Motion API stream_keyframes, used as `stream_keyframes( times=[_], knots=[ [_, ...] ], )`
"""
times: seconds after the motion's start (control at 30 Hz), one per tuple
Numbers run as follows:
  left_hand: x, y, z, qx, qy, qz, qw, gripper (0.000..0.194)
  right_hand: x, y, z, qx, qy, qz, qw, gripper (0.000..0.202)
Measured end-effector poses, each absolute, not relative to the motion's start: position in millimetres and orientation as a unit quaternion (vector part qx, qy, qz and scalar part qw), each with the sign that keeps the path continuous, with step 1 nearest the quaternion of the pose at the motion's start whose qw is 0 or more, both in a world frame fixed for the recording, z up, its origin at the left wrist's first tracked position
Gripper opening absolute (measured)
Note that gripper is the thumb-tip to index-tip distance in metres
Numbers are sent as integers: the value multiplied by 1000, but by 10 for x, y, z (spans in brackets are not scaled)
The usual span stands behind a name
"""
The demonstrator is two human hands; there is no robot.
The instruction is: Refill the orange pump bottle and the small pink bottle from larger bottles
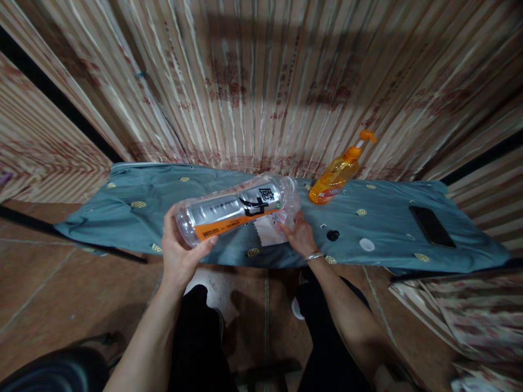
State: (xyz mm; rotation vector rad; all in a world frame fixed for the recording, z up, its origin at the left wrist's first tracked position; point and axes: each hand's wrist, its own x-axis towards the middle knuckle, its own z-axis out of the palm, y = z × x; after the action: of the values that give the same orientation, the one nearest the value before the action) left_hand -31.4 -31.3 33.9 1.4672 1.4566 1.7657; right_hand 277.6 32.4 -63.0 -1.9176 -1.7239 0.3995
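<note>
My left hand (182, 247) is wrapped round the base of a large clear bottle (235, 209) with a silver and orange label. The bottle lies nearly level above the cloth, its open neck pointing right. At that neck, my right hand (300, 231) has its fingers closed on a smaller clear plastic container (289, 204), whose shape is partly hidden. Below them a white piece of paper (269, 231) rests on the green-blue cloth (220, 256).
An orange pump bottle (333, 177) stands at the back, right of my hands. A black cap (333, 235), a whitish disc (366, 244) and a dark phone (432, 226) lie farther right. Behind the table hangs a striped curtain (253, 81).
</note>
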Motion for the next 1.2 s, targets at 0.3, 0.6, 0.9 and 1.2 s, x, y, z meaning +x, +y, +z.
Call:
stream_keyframes(
  times=[0.3, 0.6, 0.9, 1.2],
  knots=[
    [-294, -321, 378, 525, 528, 633, 213, 92, 2779, 322, -640, -701, -642, 142, 277, 42],
    [-299, -321, 384, 529, 526, 632, 208, 93, 2785, 320, -638, -695, -649, 137, 279, 46],
    [-309, -315, 358, 528, 532, 629, 205, 95, 2778, 319, -620, -698, -641, 153, 280, 40],
    [-311, -328, 380, 536, 528, 624, 208, 92, 2778, 320, -619, -694, -646, 147, 282, 41]
  ],
)
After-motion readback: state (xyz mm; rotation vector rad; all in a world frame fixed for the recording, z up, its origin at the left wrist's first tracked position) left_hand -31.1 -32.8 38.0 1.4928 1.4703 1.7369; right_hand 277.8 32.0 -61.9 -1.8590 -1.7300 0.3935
